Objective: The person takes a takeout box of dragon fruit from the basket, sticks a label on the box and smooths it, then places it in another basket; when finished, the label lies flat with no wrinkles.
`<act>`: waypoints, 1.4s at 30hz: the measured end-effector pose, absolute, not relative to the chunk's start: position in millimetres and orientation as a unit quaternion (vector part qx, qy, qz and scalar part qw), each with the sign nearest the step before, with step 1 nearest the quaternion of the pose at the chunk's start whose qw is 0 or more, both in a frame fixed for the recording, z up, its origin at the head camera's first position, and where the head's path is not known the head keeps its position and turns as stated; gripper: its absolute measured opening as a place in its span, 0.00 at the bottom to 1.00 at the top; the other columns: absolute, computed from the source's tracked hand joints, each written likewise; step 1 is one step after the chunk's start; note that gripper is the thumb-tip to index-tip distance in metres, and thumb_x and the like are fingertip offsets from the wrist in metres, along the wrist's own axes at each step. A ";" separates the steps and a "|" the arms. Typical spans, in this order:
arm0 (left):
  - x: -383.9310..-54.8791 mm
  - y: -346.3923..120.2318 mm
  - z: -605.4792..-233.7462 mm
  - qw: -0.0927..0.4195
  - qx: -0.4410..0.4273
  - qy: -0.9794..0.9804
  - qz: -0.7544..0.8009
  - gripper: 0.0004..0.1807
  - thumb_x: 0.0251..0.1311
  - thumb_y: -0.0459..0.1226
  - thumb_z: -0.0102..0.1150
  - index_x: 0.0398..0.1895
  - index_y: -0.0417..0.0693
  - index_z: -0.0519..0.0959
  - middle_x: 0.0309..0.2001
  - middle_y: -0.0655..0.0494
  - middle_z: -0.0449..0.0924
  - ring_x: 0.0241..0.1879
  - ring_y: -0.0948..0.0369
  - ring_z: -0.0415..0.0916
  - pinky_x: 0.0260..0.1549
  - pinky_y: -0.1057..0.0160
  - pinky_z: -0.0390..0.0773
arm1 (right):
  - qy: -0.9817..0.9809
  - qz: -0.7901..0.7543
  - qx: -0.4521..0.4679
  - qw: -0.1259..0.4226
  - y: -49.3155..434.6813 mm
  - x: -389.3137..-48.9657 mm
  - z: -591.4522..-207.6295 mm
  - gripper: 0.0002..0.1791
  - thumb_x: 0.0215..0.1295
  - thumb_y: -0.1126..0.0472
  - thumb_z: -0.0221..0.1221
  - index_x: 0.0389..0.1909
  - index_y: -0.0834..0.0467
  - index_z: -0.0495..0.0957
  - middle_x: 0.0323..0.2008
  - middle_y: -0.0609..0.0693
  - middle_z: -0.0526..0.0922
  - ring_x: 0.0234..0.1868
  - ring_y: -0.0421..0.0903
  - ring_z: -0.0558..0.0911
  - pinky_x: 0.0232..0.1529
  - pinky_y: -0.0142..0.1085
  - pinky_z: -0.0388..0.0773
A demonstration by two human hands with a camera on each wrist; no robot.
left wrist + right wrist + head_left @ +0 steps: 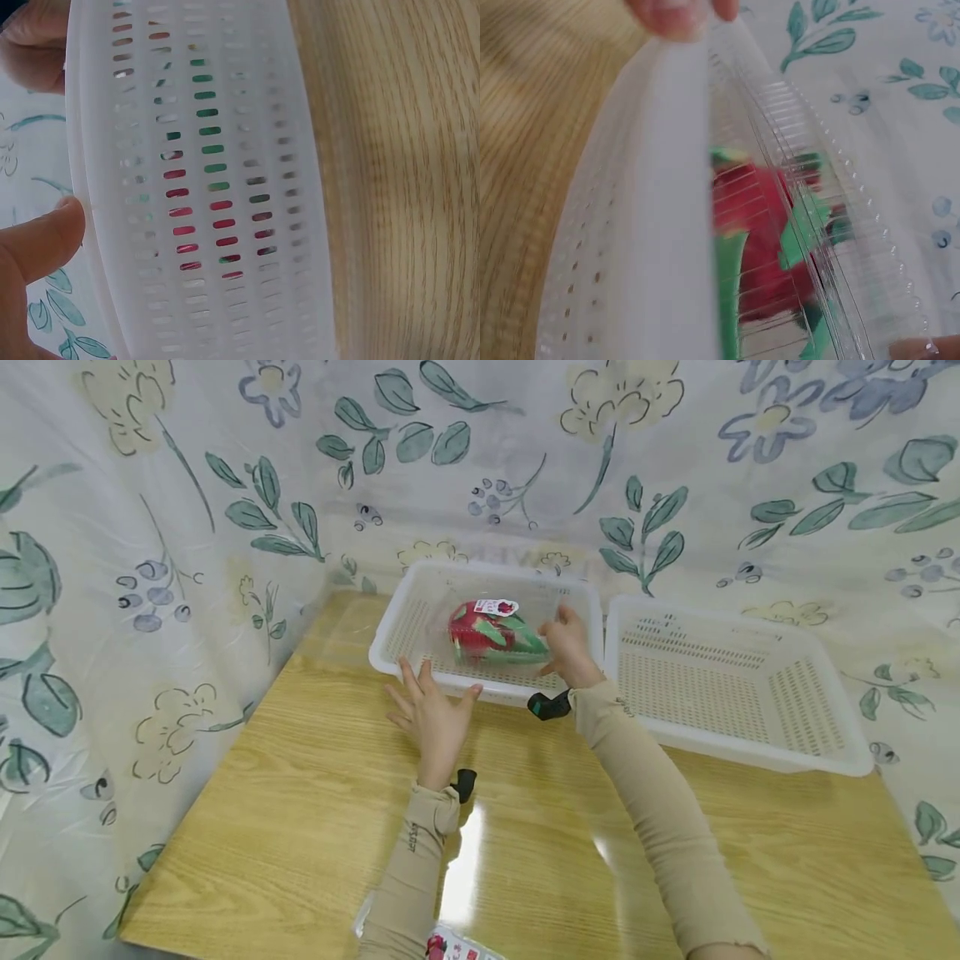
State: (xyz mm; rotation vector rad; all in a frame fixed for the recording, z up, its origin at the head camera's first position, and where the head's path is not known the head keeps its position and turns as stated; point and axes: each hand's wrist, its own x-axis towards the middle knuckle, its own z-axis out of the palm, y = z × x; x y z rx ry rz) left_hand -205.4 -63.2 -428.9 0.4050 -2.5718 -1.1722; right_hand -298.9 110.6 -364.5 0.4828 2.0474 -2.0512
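Observation:
A red and green dragon fruit (480,635) lies in a clear plastic box (855,247) with a white label (497,607) on top. The box sits within the left white perforated basket (386,635). At the box's right end, my right hand (568,647) holds its edge with thumb and fingers; part of the grip is hidden. My left hand (438,718) is at the basket's front rim, fingers spread and fairly straight, fingertips at the rim. In the left wrist view, the left thumb (45,240) touches the rim, and red and green show through the slots.
A second white basket (705,677) stands right beside the first on the wooden table (300,827). Near the front edge, partly under the left sleeve, lies a clear package with a printed label (457,943). A floral curtain (525,460) hangs behind the baskets.

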 end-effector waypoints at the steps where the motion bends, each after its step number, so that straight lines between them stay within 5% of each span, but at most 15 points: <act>1: -205.4 -63.3 -429.0 0.143 0.139 -0.892 -0.406 0.52 0.50 0.56 0.68 0.73 0.42 0.57 0.78 0.42 0.34 0.73 0.30 0.27 0.61 0.20 0.35 | 0.696 -0.692 0.162 0.100 110.4 -298.9 -366.3 0.40 0.71 0.69 0.43 0.78 0.47 0.37 0.79 0.43 0.35 0.78 0.54 0.41 0.57 0.74 0.62; 18: -207.0 -70.3 -431.0 0.143 0.148 -0.898 -0.390 0.51 0.51 0.58 0.67 0.72 0.43 0.58 0.79 0.43 0.35 0.73 0.30 0.30 0.61 0.20 0.37 | 0.735 -0.645 0.173 0.113 108.8 -292.1 -382.6 0.43 0.67 0.74 0.43 0.78 0.49 0.37 0.79 0.47 0.37 0.77 0.57 0.46 0.60 0.65 0.69; 21: -207.3 -71.3 -431.1 0.140 0.150 -0.900 -0.386 0.51 0.51 0.58 0.67 0.72 0.43 0.58 0.79 0.44 0.35 0.74 0.30 0.29 0.61 0.21 0.36 | 0.749 -0.631 0.170 0.107 108.3 -292.8 -386.9 0.43 0.66 0.76 0.42 0.78 0.50 0.37 0.79 0.49 0.38 0.78 0.54 0.45 0.59 0.49 0.73; 24: -208.7 -72.7 -430.9 0.138 0.153 -0.902 -0.379 0.51 0.51 0.59 0.66 0.73 0.44 0.58 0.79 0.44 0.34 0.74 0.30 0.30 0.62 0.21 0.37 | 0.776 -0.607 0.148 0.088 107.3 -295.4 -391.7 0.44 0.63 0.78 0.41 0.77 0.52 0.38 0.79 0.54 0.41 0.78 0.52 0.47 0.41 0.32 0.72; 27: -210.4 -74.3 -430.4 0.131 0.151 -0.906 -0.372 0.50 0.53 0.60 0.64 0.73 0.45 0.58 0.79 0.43 0.33 0.73 0.30 0.28 0.62 0.21 0.36 | 0.812 -0.567 0.127 0.060 105.5 -299.1 -396.2 0.44 0.59 0.79 0.41 0.77 0.53 0.42 0.78 0.55 0.45 0.51 0.43 0.78 0.23 0.28 0.62; 29: -211.1 -74.9 -430.4 0.126 0.147 -0.910 -0.367 0.48 0.54 0.60 0.62 0.72 0.45 0.58 0.78 0.42 0.33 0.73 0.30 0.27 0.62 0.21 0.35 | 0.838 -0.530 0.121 0.049 103.6 -300.0 -397.3 0.44 0.59 0.78 0.41 0.77 0.52 0.46 0.77 0.54 0.49 0.26 0.39 0.71 0.18 0.27 0.60; 31: -211.2 -75.4 -430.9 0.119 0.142 -0.915 -0.360 0.47 0.55 0.61 0.61 0.72 0.46 0.59 0.78 0.42 0.32 0.73 0.30 0.25 0.62 0.21 0.34 | 0.858 -0.499 0.117 0.041 101.5 -299.8 -397.9 0.43 0.59 0.77 0.42 0.76 0.52 0.49 0.76 0.52 0.52 0.17 0.39 0.59 0.19 0.28 0.62; 33: -211.1 -75.8 -431.0 0.111 0.140 -0.920 -0.349 0.46 0.56 0.61 0.60 0.72 0.47 0.59 0.78 0.41 0.32 0.73 0.29 0.24 0.61 0.21 0.33 | 0.872 -0.476 0.107 0.035 99.7 -297.6 -396.6 0.40 0.60 0.75 0.45 0.75 0.53 0.51 0.76 0.53 0.53 0.22 0.42 0.66 0.24 0.32 0.69; 35: -212.2 -76.4 -430.7 0.104 0.138 -0.925 -0.338 0.45 0.57 0.61 0.59 0.72 0.47 0.60 0.78 0.40 0.32 0.72 0.29 0.24 0.61 0.21 0.33 | 0.883 -0.458 0.092 0.029 99.7 -295.2 -394.1 0.38 0.63 0.71 0.48 0.75 0.55 0.53 0.77 0.56 0.50 0.39 0.49 0.77 0.38 0.38 0.78; 38: -214.6 -77.4 -427.2 0.093 0.128 -0.934 -0.319 0.43 0.58 0.60 0.58 0.70 0.47 0.62 0.78 0.39 0.34 0.72 0.28 0.25 0.61 0.20 0.34 | 0.901 -0.431 0.048 0.017 104.4 -288.4 -385.8 0.34 0.67 0.63 0.51 0.74 0.58 0.54 0.77 0.59 0.48 0.69 0.58 0.65 0.66 0.47 0.68; 40: -216.7 -78.2 -422.9 0.085 0.116 -0.940 -0.309 0.41 0.58 0.59 0.59 0.69 0.46 0.63 0.77 0.37 0.36 0.72 0.27 0.25 0.61 0.20 0.33 | 0.910 -0.415 0.014 0.012 110.5 -280.1 -376.6 0.33 0.70 0.59 0.51 0.74 0.59 0.55 0.76 0.59 0.50 0.76 0.58 0.53 0.74 0.50 0.57; 42: -217.3 -80.3 -416.9 0.075 0.105 -0.945 -0.300 0.40 0.58 0.57 0.60 0.68 0.45 0.65 0.77 0.35 0.38 0.72 0.27 0.26 0.61 0.20 0.32 | 0.915 -0.403 -0.029 0.014 117.7 -268.2 -367.6 0.32 0.72 0.56 0.50 0.74 0.57 0.54 0.76 0.57 0.53 0.75 0.58 0.56 0.74 0.52 0.55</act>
